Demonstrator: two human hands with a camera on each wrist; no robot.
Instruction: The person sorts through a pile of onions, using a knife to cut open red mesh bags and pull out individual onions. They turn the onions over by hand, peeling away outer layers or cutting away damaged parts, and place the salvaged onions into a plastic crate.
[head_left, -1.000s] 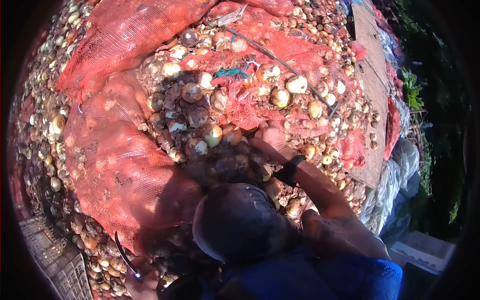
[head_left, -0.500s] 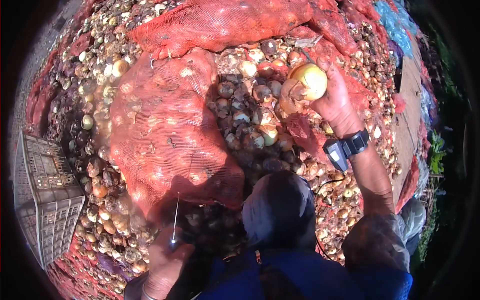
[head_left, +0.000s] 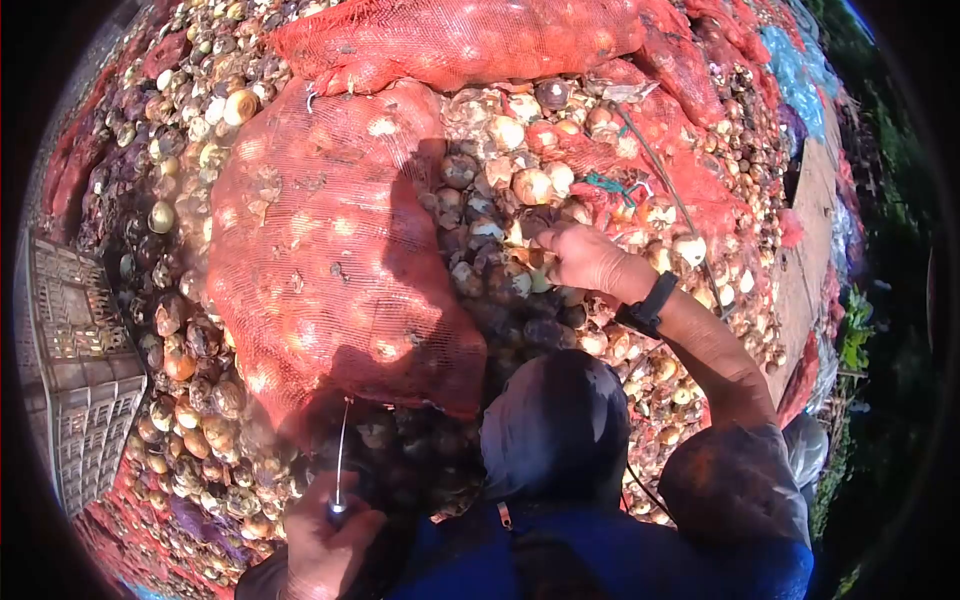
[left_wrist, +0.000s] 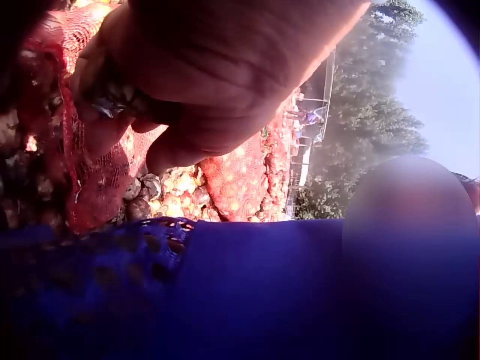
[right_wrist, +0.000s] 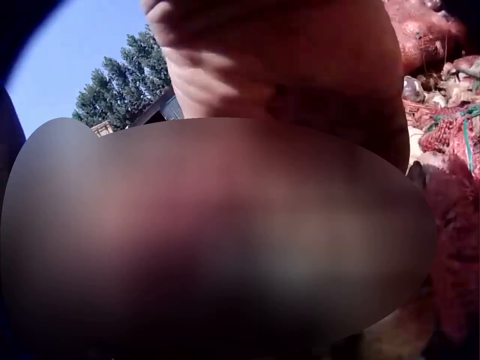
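My left hand (head_left: 330, 530), at the lower left in the head view, grips the handle of a thin-bladed knife (head_left: 342, 450). Its blade points up toward the near end of a full red mesh onion sack (head_left: 330, 240). Right of that sack, my right hand (head_left: 598, 262) reaches down among loose onions (head_left: 460, 170), fingertips right at a brown-skinned onion (head_left: 537, 280); I cannot tell whether they grip it. In the left wrist view, the left hand (left_wrist: 217, 75) is curled and dark, with red mesh beyond it. Most of the right wrist view is blurred below the right hand (right_wrist: 292, 67).
Another filled mesh sack (head_left: 460, 45) lies across the back. Loose onions spread over the ground all around. A plastic crate (head_left: 90, 370) stands at the left. A thin rod (head_left: 675, 195) and teal twine (head_left: 608, 185) lie on red netting. A board (head_left: 815, 220) runs along the right.
Half a second ago my right hand held a large pale onion up high; it is now back down in the pile, and that onion is no longer seen raised. The left hand keeps the knife.
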